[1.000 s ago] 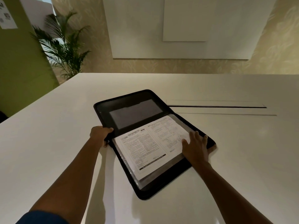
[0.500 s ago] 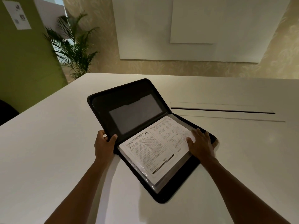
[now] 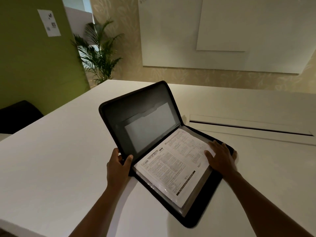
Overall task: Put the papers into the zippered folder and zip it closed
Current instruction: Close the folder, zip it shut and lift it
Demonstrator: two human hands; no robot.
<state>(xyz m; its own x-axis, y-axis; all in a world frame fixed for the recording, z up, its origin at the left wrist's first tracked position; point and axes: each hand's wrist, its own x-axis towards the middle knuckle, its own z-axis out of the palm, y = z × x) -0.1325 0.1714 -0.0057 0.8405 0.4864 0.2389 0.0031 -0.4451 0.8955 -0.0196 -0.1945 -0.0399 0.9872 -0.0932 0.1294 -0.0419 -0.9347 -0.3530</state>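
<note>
A black zippered folder [image 3: 203,199] lies open on the white table [image 3: 51,168]. Its cover [image 3: 119,117] stands tilted up at a steep angle, with a pale sheet tucked in its inner pocket. Printed papers [image 3: 172,166] lie flat on the lower half, over a clear sleeve. My left hand [image 3: 118,166] grips the near corner of the raised cover, thumb inside. My right hand [image 3: 220,158] rests flat, fingers spread, on the right edge of the papers and folder.
A long cable slot [image 3: 251,128] runs across the table behind the folder. A dark chair [image 3: 18,115] stands at the left edge, beside a green wall. A potted palm [image 3: 99,55] stands beyond the table's far left corner.
The folder's cover has risen from lying flat to standing steeply, lifted by my left hand. My right hand stayed on the papers. The camera view tilted upward.
</note>
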